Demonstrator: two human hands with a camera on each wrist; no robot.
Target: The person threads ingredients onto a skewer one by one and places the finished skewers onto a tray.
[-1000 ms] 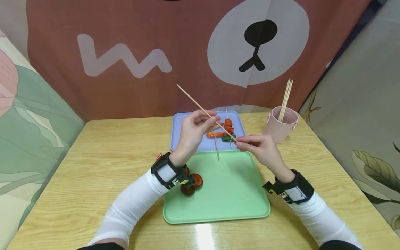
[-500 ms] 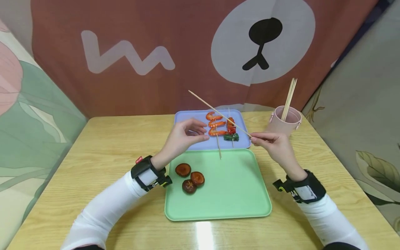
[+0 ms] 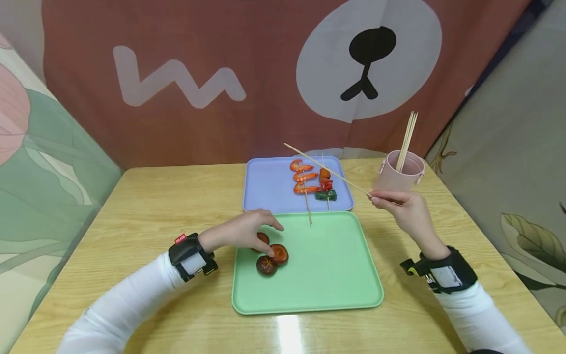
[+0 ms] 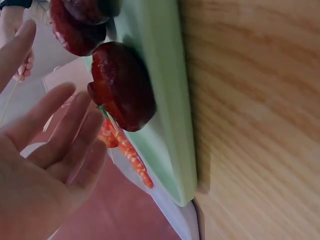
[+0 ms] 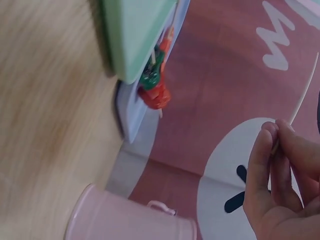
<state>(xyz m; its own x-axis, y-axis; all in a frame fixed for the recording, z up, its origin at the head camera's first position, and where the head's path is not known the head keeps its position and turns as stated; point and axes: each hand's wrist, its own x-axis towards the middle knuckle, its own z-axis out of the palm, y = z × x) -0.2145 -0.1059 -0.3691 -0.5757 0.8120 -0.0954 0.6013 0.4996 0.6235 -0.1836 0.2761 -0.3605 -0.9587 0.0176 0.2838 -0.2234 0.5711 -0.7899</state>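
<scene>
Three brown mushroom caps [image 3: 267, 266] lie together at the left of the green tray [image 3: 327, 275]. Over them reaches my left hand [image 3: 240, 231], thumb and fingers spread apart, partly covering the rear cap. In the left wrist view that hand [image 4: 45, 155] holds nothing, and a gap shows between its fingers and the nearest cap [image 4: 122, 85]. My right hand [image 3: 409, 211] pinches one end of a bamboo skewer [image 3: 349, 182] between thumb and fingertips. The skewer slants up to the left, above the blue tray [image 3: 267, 184]. The right wrist view shows this pinch too.
On the blue tray lie a skewer of shrimp [image 3: 306, 177] and a skewer of red and green pieces [image 3: 326, 184]. The shrimp skewer's end overhangs the green tray. A pink bucket [image 3: 395, 179] with several bamboo skewers [image 3: 407, 140] stands at the right.
My left hand has let go of the skewer and come down and left to the mushroom caps. My right hand has moved right, still holding the skewer, whose tip is lower.
</scene>
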